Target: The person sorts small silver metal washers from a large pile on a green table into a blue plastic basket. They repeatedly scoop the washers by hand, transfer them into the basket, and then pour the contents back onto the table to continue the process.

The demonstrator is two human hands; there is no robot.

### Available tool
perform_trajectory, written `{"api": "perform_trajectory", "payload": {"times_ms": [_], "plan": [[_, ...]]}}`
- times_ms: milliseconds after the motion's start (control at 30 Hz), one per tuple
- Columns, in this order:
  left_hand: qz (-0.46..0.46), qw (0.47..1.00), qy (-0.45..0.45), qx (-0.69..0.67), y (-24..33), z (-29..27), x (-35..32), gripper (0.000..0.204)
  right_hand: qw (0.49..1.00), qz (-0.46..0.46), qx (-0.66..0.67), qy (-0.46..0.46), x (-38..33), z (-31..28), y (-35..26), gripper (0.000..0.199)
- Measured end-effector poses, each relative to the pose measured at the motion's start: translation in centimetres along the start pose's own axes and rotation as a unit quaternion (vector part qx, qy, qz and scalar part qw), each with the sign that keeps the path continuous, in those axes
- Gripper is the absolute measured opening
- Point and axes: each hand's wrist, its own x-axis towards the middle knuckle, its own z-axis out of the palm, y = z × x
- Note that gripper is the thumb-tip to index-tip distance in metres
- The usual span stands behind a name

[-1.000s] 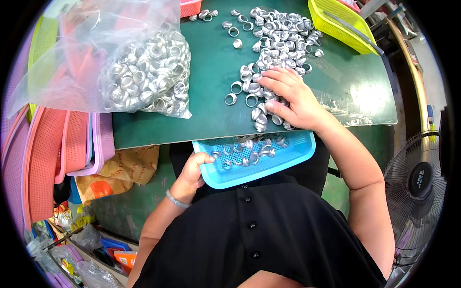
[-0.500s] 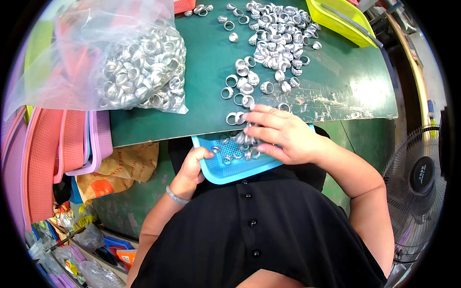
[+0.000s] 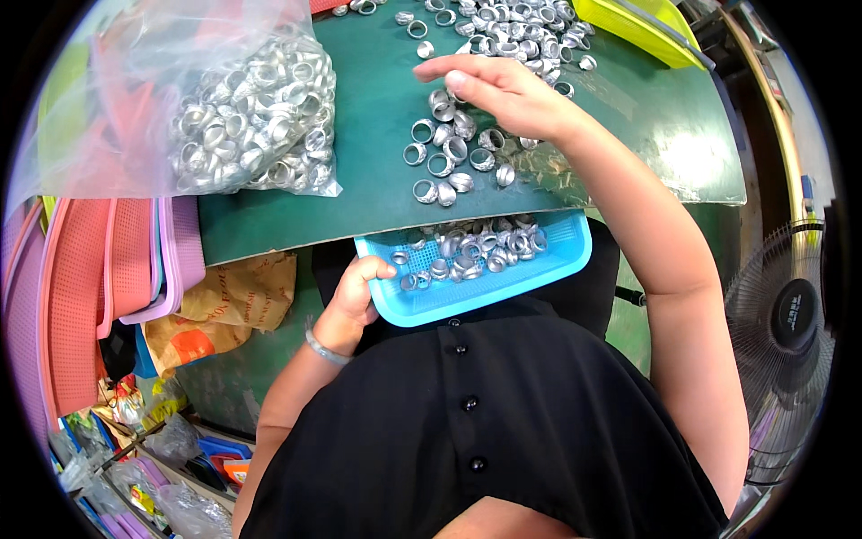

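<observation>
My left hand (image 3: 357,292) grips the left end of a light blue plastic basket (image 3: 503,289), its thumb over the rim. The basket sits at my lap under the table's front edge, with many silver-coloured metal rings (image 3: 469,253) inside. Above the green table, my right hand (image 3: 514,97) reaches out with its fingers stretched and holds nothing visible. Beneath and in front of it lie loose rings (image 3: 456,150), some partly hidden by the hand. A larger pile of rings (image 3: 516,31) lies farther back.
A clear plastic bag of rings (image 3: 251,117) stands on the table's left. At the back right is a yellow-green basket (image 3: 642,34). Stacked pink and purple baskets (image 3: 83,296) fill the left side, beside a brown paper bag (image 3: 220,314). A fan (image 3: 795,314) stands at right.
My right hand has moved from over the blue basket to farther out above the table. More rings now show in the basket. My left hand keeps its grip.
</observation>
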Motion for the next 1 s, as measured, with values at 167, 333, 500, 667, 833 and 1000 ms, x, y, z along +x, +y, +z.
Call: {"api": "perform_trajectory", "payload": {"times_ms": [167, 333, 500, 667, 833, 1000], "plan": [[0.005, 1.000, 0.021, -0.007, -0.3, 0.0, 0.2, 0.046, 0.997, 0.036, -0.041, -0.060, 0.7, 1.1, 1.0, 0.041], [-0.001, 1.000, 0.017, -0.006, -0.3, -0.2, 0.2, 0.045, 0.994, 0.039, 0.071, -0.074, 0.4, 2.3, 0.3, 0.041], [-0.007, 1.000, -0.003, -0.029, -0.3, -0.1, 0.2, 0.046, 0.989, -0.109, -0.052, -0.086, -1.0, 3.9, 0.3, 0.033], [0.002, 0.999, -0.007, -0.043, -0.2, 0.6, 0.1, 0.048, 0.967, -0.179, -0.036, -0.178, -4.3, 5.0, -2.0, 0.024], [-0.007, 0.999, -0.012, -0.033, -0.7, -0.5, 0.3, 0.048, 0.996, -0.018, -0.058, -0.072, -4.9, -0.1, -3.3, 0.024], [-0.009, 1.000, -0.002, -0.007, -0.5, 0.0, 0.2, 0.048, 0.967, -0.002, -0.180, 0.178, 0.1, -11.4, 4.6, 0.034]]}}
